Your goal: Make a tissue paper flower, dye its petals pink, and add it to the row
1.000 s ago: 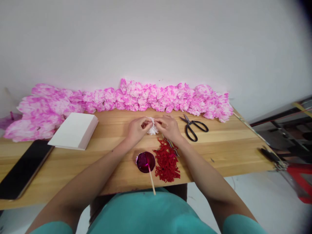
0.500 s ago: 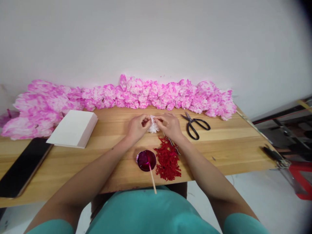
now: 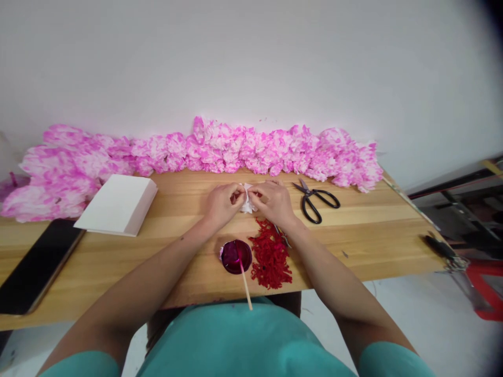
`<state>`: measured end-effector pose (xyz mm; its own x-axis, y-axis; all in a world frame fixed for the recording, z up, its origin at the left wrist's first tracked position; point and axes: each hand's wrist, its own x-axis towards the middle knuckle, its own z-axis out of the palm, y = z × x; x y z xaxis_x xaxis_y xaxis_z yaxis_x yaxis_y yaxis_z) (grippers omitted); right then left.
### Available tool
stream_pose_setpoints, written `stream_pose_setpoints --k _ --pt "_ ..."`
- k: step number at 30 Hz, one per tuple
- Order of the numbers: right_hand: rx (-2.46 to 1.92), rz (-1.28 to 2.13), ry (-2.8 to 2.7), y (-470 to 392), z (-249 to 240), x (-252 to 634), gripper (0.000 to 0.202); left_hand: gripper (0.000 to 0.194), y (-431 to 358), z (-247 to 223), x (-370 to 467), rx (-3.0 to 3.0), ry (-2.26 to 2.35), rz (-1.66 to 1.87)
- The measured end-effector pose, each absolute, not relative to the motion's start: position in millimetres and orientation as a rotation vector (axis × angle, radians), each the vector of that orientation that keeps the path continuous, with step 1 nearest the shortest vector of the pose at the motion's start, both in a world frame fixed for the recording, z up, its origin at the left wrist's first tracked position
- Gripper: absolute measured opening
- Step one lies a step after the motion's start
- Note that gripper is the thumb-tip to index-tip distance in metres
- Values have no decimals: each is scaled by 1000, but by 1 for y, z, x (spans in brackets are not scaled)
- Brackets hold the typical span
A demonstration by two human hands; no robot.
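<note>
Between my fingertips is a small piece of crinkled white paper (image 3: 247,205), low over the wooden table. My left hand (image 3: 225,203) pinches its left side with thumb and forefinger. On its other side my right hand (image 3: 273,201) pinches it the same way. A pile of red yarn-like strips (image 3: 271,256) lies by my right wrist, with a thin metal tool (image 3: 283,238) partly hidden under that wrist. Left of the pile sits a small dish of dark magenta liquid (image 3: 231,257), a wooden stick (image 3: 246,288) leaning out of it toward me.
Pink-and-white paper flowers (image 3: 251,149) line the wall along the table's back. Black-handled scissors (image 3: 314,199) lie right of my right hand. At left are a stack of white paper (image 3: 118,201) and a phone (image 3: 39,267). Another black-handled tool (image 3: 442,250) lies at the right edge.
Both hands keep their pinch on the white paper, with only slight finger movement. The whole view has shifted very slightly; the other things lie where they were.
</note>
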<state>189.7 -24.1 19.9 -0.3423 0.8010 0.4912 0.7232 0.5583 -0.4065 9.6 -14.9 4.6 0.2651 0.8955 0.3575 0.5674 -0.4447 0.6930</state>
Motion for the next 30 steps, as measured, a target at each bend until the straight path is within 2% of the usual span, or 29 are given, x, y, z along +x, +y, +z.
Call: stream_pose_setpoints --k 30 --pt "-1230 165 -2091 -23 19 190 16 9 -13 0 10 1957 1267 1114"
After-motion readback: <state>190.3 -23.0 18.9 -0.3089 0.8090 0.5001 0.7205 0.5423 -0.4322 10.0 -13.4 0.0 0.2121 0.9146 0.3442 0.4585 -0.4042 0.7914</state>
